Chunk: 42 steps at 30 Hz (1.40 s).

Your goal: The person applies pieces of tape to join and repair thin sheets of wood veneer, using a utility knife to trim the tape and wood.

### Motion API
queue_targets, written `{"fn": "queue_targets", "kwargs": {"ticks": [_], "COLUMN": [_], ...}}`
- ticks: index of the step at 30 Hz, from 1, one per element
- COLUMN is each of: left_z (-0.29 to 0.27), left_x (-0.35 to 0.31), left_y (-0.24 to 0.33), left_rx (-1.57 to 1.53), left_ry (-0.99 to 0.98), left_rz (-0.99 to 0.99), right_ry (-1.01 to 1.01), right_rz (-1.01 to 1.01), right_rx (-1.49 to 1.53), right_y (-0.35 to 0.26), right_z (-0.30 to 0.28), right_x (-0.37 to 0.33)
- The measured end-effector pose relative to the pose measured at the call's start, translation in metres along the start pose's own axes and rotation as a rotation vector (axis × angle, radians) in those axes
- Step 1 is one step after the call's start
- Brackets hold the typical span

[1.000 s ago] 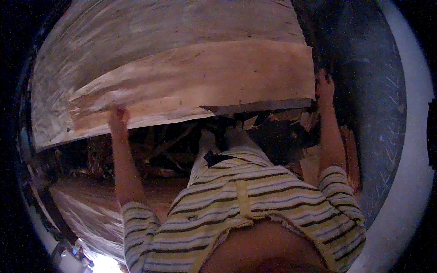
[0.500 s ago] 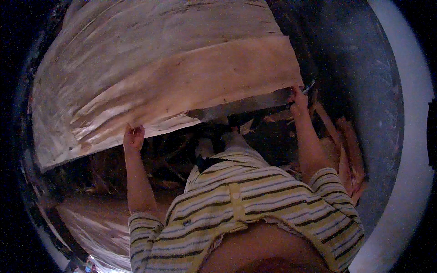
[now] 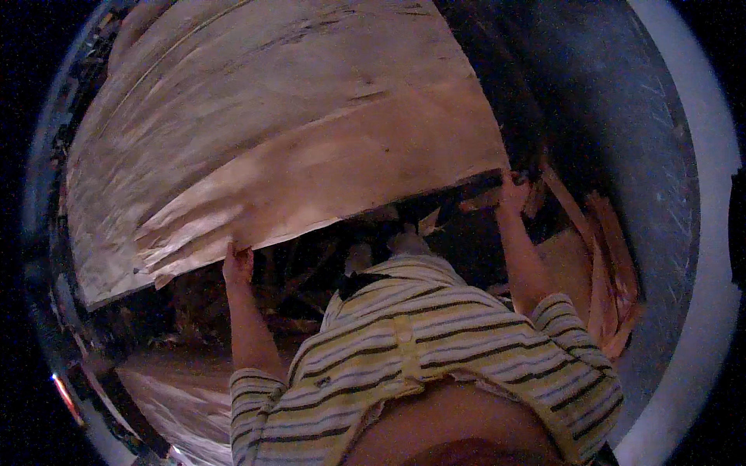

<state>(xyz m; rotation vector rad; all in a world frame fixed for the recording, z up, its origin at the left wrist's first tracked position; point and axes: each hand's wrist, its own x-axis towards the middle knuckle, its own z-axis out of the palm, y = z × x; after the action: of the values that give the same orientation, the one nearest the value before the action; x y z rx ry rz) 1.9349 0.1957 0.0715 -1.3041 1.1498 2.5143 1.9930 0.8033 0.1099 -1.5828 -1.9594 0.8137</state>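
A thin reddish-tan sheet of wood veneer (image 3: 357, 175) lies over the near part of a broad stack of paler veneer (image 3: 264, 74). Its left end is wrinkled into several folds. My left hand (image 3: 238, 264) is closed on the sheet's near edge, right of those folds, with the thumb at the rim. At the near right corner my right hand (image 3: 514, 193) pinches the same edge; its fingertips are dim and partly hidden. Along most of its length, the sheet's near edge runs close to the stack's front edge.
Broken veneer strips (image 3: 610, 268) lean at the right beside a dark grey wall (image 3: 653, 194). Scraps litter the dark floor around my feet (image 3: 408, 241). Behind my left arm lies another pile of pale sheets (image 3: 183, 404).
Both hands have come nearer to my body, drawing the veneer sheet's near edge toward me. The dark strip once showing below the sheet at the right is now mostly covered.
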Motion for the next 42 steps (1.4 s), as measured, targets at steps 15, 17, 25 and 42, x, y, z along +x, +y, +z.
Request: {"fn": "queue_targets", "kwargs": {"ticks": [15,17,25,42], "left_z": [0.133,0.144,0.102,0.049], "left_x": [0.061,0.056,0.066,-0.009], "left_y": [0.023,0.031,0.115,0.159], "left_rx": [1.592,1.650,1.878,0.689], "left_ry": [-0.174,-0.138,-0.250,-0.131], "left_rz": [1.121,0.911,1.031,0.735], "right_ry": [-0.701,-0.687,-0.419,-0.459], "right_rz": [-1.070,-1.042,-1.231,-0.418], "right_rx": [-0.512,-0.603,-0.300,0.360], "right_y": [-0.143,-0.148,-0.166,-0.109], "right_z": [0.082,0.063,-0.043,-0.028], "right_x": [-0.081,-0.081,-0.107,-0.109]}}
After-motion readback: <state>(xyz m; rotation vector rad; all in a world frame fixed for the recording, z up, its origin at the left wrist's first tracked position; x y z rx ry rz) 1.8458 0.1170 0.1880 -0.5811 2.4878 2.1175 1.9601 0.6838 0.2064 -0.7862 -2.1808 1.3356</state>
